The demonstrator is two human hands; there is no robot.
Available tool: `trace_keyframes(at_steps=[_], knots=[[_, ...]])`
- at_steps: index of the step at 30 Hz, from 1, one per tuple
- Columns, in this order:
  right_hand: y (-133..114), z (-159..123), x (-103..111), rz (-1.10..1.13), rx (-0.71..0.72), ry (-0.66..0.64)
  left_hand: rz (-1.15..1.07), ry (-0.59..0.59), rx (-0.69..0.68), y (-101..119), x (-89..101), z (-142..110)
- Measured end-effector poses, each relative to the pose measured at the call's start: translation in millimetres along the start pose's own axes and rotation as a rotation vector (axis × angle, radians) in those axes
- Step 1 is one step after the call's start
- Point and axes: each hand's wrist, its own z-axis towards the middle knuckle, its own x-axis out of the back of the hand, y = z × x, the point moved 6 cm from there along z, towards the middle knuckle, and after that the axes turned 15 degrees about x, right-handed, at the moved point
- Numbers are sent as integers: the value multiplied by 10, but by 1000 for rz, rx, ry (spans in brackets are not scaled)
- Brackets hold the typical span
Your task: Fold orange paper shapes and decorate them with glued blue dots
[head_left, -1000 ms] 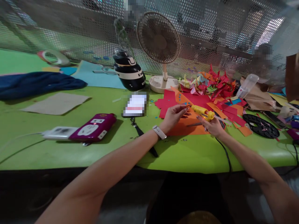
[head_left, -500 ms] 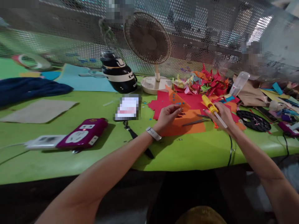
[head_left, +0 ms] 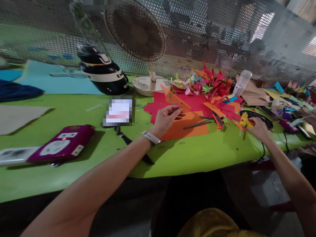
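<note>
My left hand (head_left: 166,119) pinches an orange folded paper piece (head_left: 175,100) dotted with small blue specks, held just above an orange sheet (head_left: 191,129) on the green table (head_left: 192,156). A white watch (head_left: 150,137) is on that wrist. My right hand (head_left: 258,129) is out to the right, closed round a yellow glue gun (head_left: 245,120) low over the table, near a black disc (head_left: 256,116). Its black cord (head_left: 261,153) drops over the table edge. Tweezers (head_left: 197,124) lie on the orange sheet between my hands.
A heap of folded red and orange paper shapes (head_left: 211,82) sits behind red sheets (head_left: 195,102). A white fan (head_left: 138,36), a black helmet (head_left: 102,70), a purple power strip (head_left: 60,148), a phone (head_left: 118,111) and a clear bottle (head_left: 242,82) stand on the table. Craft clutter fills the far right.
My right hand carried the glue gun away from the paper piece, to the right and down toward the table. My left hand kept holding the orange piece. The camera turned right.
</note>
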Motion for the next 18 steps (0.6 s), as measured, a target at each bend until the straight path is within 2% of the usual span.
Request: trace_keyframes(at_steps=[7,12,15,18], knots=[[167,-86,-2,-59,-87,1,38,2,11,6,-1,-26],[188,-112,18,-85,-90,-121,54,11,10,12,4,-25],[103,-83,137,-142,-68,-178,48,21,3,19,9,-19],[-206,34,284,-117,52,-96,24,25,23,5,6,-9]])
